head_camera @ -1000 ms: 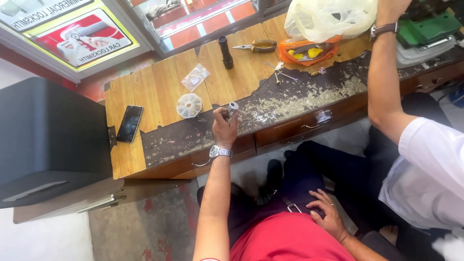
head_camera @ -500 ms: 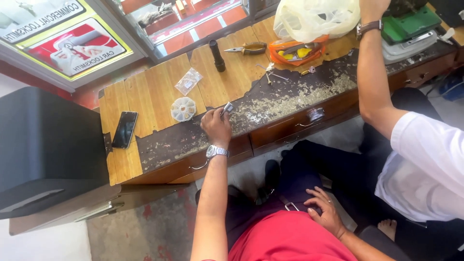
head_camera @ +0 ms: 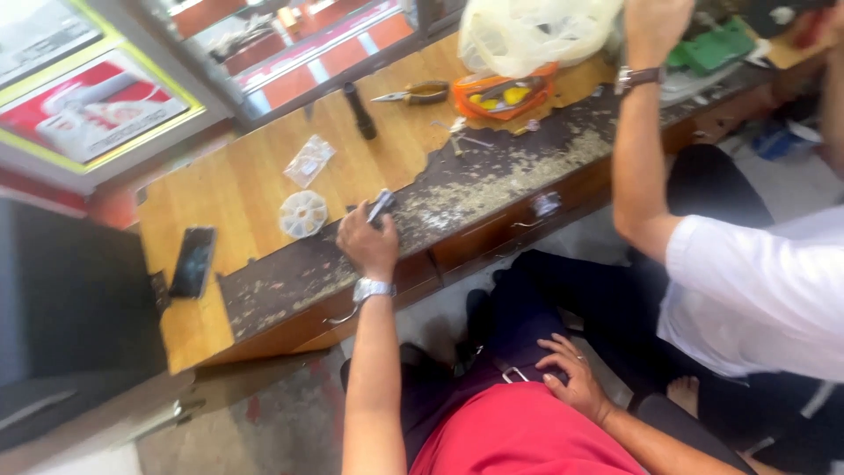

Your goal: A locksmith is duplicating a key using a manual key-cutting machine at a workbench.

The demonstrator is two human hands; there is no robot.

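The left hand [head_camera: 367, 244] reaches out over the wooden worktop [head_camera: 246, 189], its grip closed around a small grey metal piece [head_camera: 380, 207] that sticks up past the knuckles; a silver wristwatch [head_camera: 371, 288] sits on that wrist. The hand and its metal piece hang over the worn, flaking dark strip along the worktop's front edge. Just beside the hand, further onto the worktop, lies a round clear parts box [head_camera: 302, 214] with wedge compartments, and a small clear plastic bag [head_camera: 309, 161] lies a little beyond that. A dark phone [head_camera: 192, 261] rests flat near the worktop's far left end, well apart from the hand. Towards the back of the worktop stand a black cylinder [head_camera: 360, 111] and a pair of pliers [head_camera: 413, 92], with an orange tray [head_camera: 501, 92] and a pale plastic bag [head_camera: 527, 31] next to them.

The right hand [head_camera: 576, 380] lies flat on the dark trouser leg in the lap, below the worktop's front edge, fingers loosely spread and holding nothing; a ring shows on one finger.

Another person in a white shirt [head_camera: 756, 295] sits to the right, one arm raised to the back of the worktop by the pale bag
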